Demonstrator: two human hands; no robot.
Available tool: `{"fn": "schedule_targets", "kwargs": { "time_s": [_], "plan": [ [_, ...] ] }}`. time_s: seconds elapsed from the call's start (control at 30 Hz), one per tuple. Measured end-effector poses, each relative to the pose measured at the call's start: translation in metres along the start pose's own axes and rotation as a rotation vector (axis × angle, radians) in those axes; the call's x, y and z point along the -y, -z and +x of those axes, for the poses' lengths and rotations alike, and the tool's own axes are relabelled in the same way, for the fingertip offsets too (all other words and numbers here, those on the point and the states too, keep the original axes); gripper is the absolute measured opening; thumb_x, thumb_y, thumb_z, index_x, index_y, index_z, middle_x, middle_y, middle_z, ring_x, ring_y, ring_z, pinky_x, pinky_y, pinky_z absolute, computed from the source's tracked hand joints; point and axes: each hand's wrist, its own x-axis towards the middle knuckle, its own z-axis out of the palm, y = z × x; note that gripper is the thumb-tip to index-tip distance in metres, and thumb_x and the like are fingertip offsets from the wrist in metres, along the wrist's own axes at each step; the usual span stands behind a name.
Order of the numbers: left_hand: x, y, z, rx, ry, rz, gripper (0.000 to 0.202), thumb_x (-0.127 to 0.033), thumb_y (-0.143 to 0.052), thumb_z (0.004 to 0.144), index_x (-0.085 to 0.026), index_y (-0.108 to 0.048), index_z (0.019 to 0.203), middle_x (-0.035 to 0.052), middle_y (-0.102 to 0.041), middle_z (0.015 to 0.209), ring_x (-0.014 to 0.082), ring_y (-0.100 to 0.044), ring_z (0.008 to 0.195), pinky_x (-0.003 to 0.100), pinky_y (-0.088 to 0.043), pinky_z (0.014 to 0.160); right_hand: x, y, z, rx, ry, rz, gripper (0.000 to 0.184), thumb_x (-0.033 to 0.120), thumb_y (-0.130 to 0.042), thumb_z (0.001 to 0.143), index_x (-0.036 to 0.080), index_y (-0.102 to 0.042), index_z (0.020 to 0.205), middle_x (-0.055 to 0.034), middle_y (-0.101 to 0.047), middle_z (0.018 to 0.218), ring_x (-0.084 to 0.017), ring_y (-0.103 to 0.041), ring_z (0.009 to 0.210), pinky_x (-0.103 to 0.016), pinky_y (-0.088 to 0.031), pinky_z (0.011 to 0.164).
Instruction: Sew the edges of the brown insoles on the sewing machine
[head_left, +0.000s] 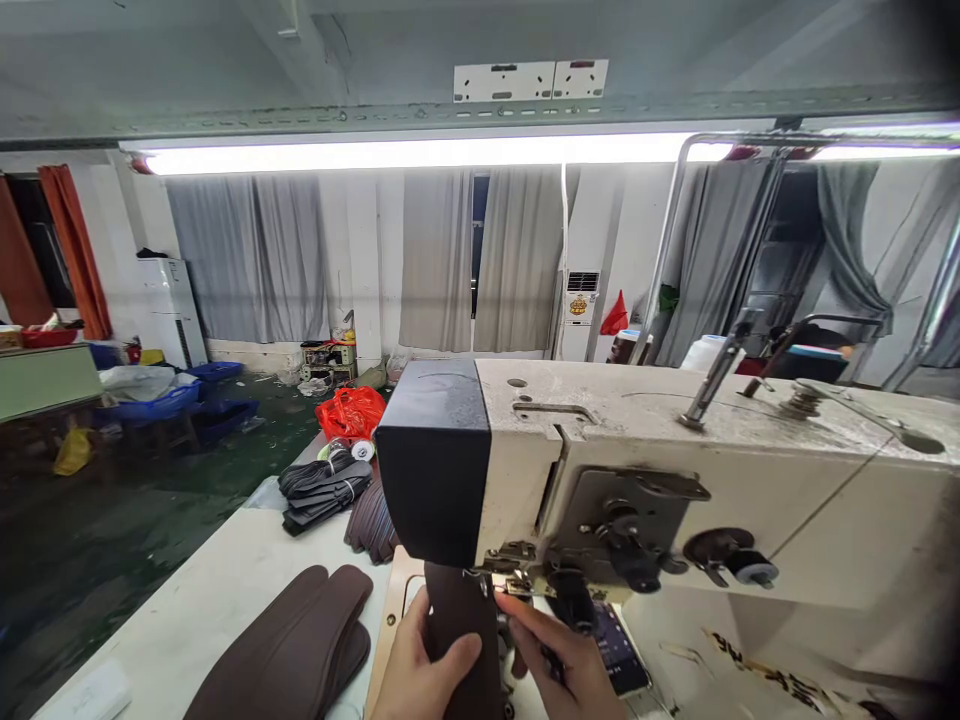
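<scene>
A cream and black industrial sewing machine fills the right half of the view. Under its head stands a dark brown leather piece. My left hand is wrapped round this piece from the left, thumb across its front. My right hand is beside it on the right, its forefinger and thumb pinched at the needle area under the head; what they pinch is too small to make out. A phone lies on the machine bed just behind my right hand.
A stack of brown leather pieces lies on the white table at the left. Further back are black strips, more brown pieces and a red bag. Blue crates stand on the floor at the left.
</scene>
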Motion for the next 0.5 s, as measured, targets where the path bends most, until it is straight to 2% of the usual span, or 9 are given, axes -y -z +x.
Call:
{"fn": "schedule_targets", "kwargs": {
  "time_s": [0.1, 0.23, 0.3, 0.4, 0.5],
  "plan": [
    [-0.002, -0.001, -0.006, 0.051, -0.01, 0.017, 0.06, -0.046, -0.085, 0.056, -0.018, -0.062, 0.105, 0.0108, -0.073, 0.094, 0.0257, -0.067, 0.088, 0.034, -0.052, 0.081, 0.001, 0.0, 0.0, 0.019, -0.004, 0.013, 0.038, 0.043, -0.046, 0.095, 0.024, -0.069, 0.118, -0.0007, -0.065, 0.063, -0.012, -0.057, 0.051, -0.02, -0.049, 0.055],
    [-0.011, 0.0, -0.012, 0.17, 0.084, 0.015, 0.054, -0.042, -0.085, 0.058, -0.019, -0.061, 0.1, 0.0058, -0.073, 0.082, 0.0204, -0.068, 0.074, 0.029, -0.053, 0.07, 0.003, 0.0, 0.002, 0.007, 0.021, 0.0, 0.036, 0.041, -0.046, 0.095, 0.023, -0.069, 0.116, 0.0001, -0.064, 0.062, -0.011, -0.055, 0.051, -0.02, -0.048, 0.055],
    [-0.017, 0.002, -0.012, 0.2, 0.134, 0.044, 0.049, -0.037, -0.085, 0.058, -0.02, -0.06, 0.097, 0.0028, -0.072, 0.078, 0.0157, -0.066, 0.064, 0.025, -0.053, 0.062, 0.003, 0.0, 0.003, 0.013, 0.037, -0.001, 0.035, 0.039, -0.047, 0.095, 0.023, -0.069, 0.117, 0.0007, -0.063, 0.061, -0.011, -0.055, 0.051, -0.019, -0.047, 0.055],
    [-0.026, 0.006, -0.008, 0.247, 0.206, 0.141, 0.048, -0.03, -0.082, 0.06, -0.02, -0.057, 0.1, 0.0017, -0.071, 0.082, 0.0086, -0.059, 0.049, 0.016, -0.043, 0.042, 0.003, 0.0, 0.003, 0.008, 0.045, 0.008, 0.036, 0.04, -0.046, 0.095, 0.022, -0.07, 0.116, 0.0008, -0.063, 0.06, -0.011, -0.054, 0.049, -0.019, -0.046, 0.054],
    [-0.033, 0.007, -0.002, 0.254, 0.232, 0.17, 0.055, -0.024, -0.079, 0.059, -0.02, -0.055, 0.109, 0.0025, -0.071, 0.084, 0.0073, -0.057, 0.048, 0.014, -0.039, 0.037, 0.002, 0.0, 0.003, 0.001, 0.028, 0.003, 0.037, 0.042, -0.046, 0.095, 0.022, -0.071, 0.114, 0.0006, -0.061, 0.057, -0.011, -0.054, 0.048, -0.019, -0.047, 0.053]
  ]
}}
